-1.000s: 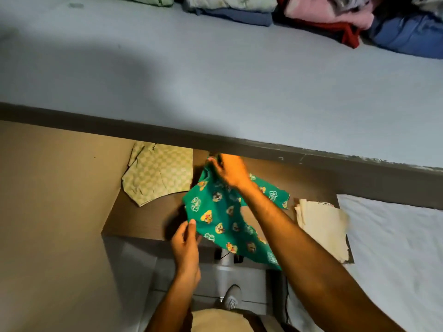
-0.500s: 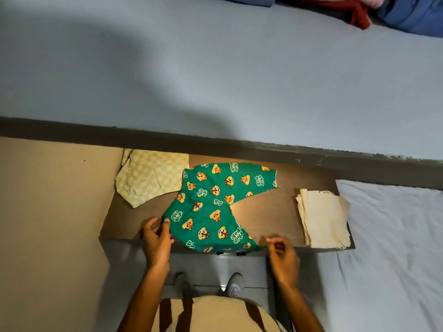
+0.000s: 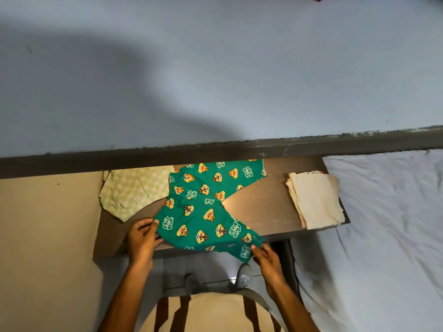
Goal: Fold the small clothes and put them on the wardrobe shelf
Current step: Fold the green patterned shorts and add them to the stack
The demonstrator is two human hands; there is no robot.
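Observation:
A small pair of green trousers (image 3: 203, 207) printed with cartoon chipmunk faces lies spread flat on a brown wooden board (image 3: 261, 209). Its two legs splay apart, and the near one hangs over the front edge. My left hand (image 3: 142, 238) pinches the waistband corner at the near left. My right hand (image 3: 265, 256) grips the near leg's hem over the front edge. A pale green checked garment (image 3: 129, 191) lies flat on the left of the board, partly under the trousers. A folded cream garment (image 3: 316, 200) rests on the right end.
A grey-blue surface (image 3: 215, 68) with a dark front rim spans the view above the board. A bed with a white sheet (image 3: 383, 236) lies to the right. A beige wall (image 3: 45, 236) stands at left. My shoes show on the floor below.
The camera has tipped further down, so the pile of clothes at the top is out of view. My right hand has taken hold of the near leg's hem. My left hand stays on the waistband.

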